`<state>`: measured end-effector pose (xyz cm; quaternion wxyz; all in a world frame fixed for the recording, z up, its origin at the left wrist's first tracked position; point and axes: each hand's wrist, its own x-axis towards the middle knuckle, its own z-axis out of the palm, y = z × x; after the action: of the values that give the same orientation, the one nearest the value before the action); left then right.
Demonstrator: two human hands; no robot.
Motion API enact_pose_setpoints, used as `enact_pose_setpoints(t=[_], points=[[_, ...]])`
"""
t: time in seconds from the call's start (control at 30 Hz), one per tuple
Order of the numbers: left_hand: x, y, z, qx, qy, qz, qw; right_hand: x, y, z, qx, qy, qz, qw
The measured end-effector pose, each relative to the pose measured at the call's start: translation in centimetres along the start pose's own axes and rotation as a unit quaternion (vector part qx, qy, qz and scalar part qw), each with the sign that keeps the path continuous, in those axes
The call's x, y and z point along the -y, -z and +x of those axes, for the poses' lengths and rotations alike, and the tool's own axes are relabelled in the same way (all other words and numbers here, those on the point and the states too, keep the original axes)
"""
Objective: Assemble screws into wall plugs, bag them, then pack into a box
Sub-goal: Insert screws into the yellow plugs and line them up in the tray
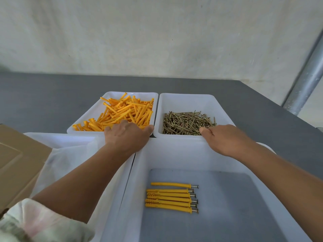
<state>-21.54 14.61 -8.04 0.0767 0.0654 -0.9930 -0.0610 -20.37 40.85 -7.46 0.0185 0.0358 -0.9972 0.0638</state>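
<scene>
Left hand (128, 135), right hand (225, 138) outstretched, palm-down

Loose wall plugs (122, 112), upper centre: orange-yellow. Screws (187, 123), right of them: brassy. Trays (174, 151): white. Assembled plugs (169, 198), lower centre: yellow, silver screw heads. Table (43, 102): dark grey. Box (15, 163), left edge: plain brown. Sleeve (35, 222), lower left: pale, pink-green blotches.

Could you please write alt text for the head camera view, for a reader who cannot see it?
A person's left hand reaches into a tray of orange wall plugs while the right hand reaches into a tray of screws. Several assembled plugs lie in a nearer tray, with a cardboard box at left.
</scene>
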Motion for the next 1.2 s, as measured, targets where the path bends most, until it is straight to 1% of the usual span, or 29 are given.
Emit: enact_pose_setpoints(t=[0.13,0.27,0.4,0.53,0.6,0.83,1.07,1.13,1.2], points=[[0.0,-0.1,0.1,-0.003,0.002,-0.001,1.0,0.0,0.0,-0.2,-0.001,0.008,0.01,1.0],[-0.1,-0.3,0.3,-0.007,0.006,0.001,1.0,0.3,0.0,-0.2,0.026,0.008,0.004,1.0],[-0.3,-0.3,0.3,-0.006,0.012,-0.007,1.0,0.3,0.0,-0.1,0.002,0.015,0.023,1.0],[-0.2,-0.4,0.3,0.014,0.014,0.009,1.0,0.3,0.2,-0.1,-0.019,0.033,0.06,0.997],[-0.2,-0.5,0.5,0.021,0.019,0.015,0.999,0.4,0.3,-0.1,-0.018,0.039,0.067,0.997],[-0.4,-0.5,0.6,0.029,0.035,0.009,0.999,0.7,0.5,-0.2,-0.004,0.019,0.084,0.996],[-0.6,-0.3,0.4,0.018,0.032,-0.007,0.999,1.4,0.9,-0.4,-0.044,0.018,0.152,0.987],[-0.5,-0.3,0.4,0.019,0.037,-0.005,0.999,1.8,1.0,-0.6,-0.083,0.046,0.168,0.981],[-0.5,-0.3,0.4,0.023,0.038,0.007,0.999,2.0,1.0,-0.7,-0.114,0.081,0.156,0.978]])
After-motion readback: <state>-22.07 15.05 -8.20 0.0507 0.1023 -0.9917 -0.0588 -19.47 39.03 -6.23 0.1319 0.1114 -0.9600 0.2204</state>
